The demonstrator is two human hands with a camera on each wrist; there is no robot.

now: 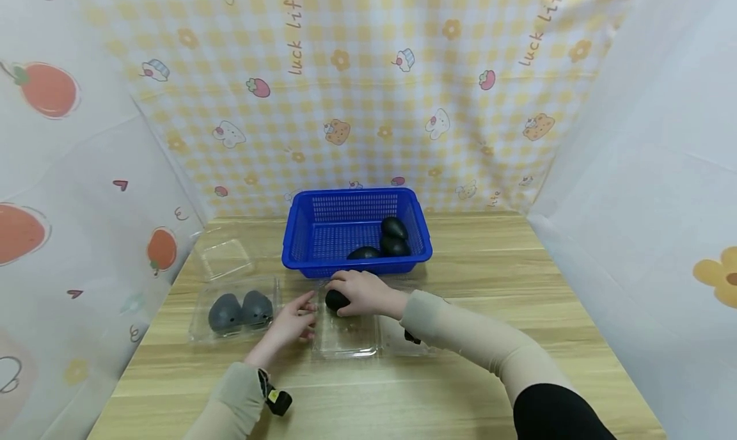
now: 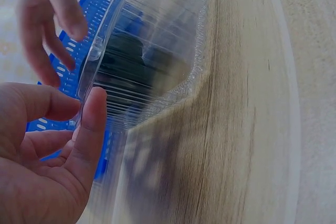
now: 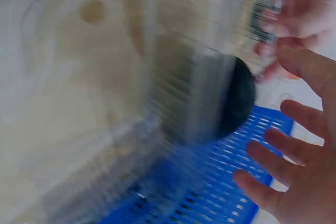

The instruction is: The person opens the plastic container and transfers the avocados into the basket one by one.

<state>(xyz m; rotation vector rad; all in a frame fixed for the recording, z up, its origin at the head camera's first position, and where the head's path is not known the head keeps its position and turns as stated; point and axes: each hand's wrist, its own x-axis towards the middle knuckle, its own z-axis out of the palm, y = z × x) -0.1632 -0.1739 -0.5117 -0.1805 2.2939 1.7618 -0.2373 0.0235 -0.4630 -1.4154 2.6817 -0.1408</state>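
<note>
Right hand point(image 1: 361, 291) cupped over a dark fruit point(image 1: 336, 300), lowering into the clear tray point(image 1: 344, 337). Left hand point(image 1: 295, 320) relaxed, fingertips steadying the rim. Best set down gently, tray held still.

The light over my desk is soft and even, with only faint shadows under my right hand point(image 1: 359, 293) and left hand point(image 1: 290, 325). The head view is sharp in the middle and bends outward at its edges. My right wrist view is heavily smeared by motion; the clear plastic box point(image 2: 152, 51) beside my left thumb shows pale glare and blurred ribs.
</note>
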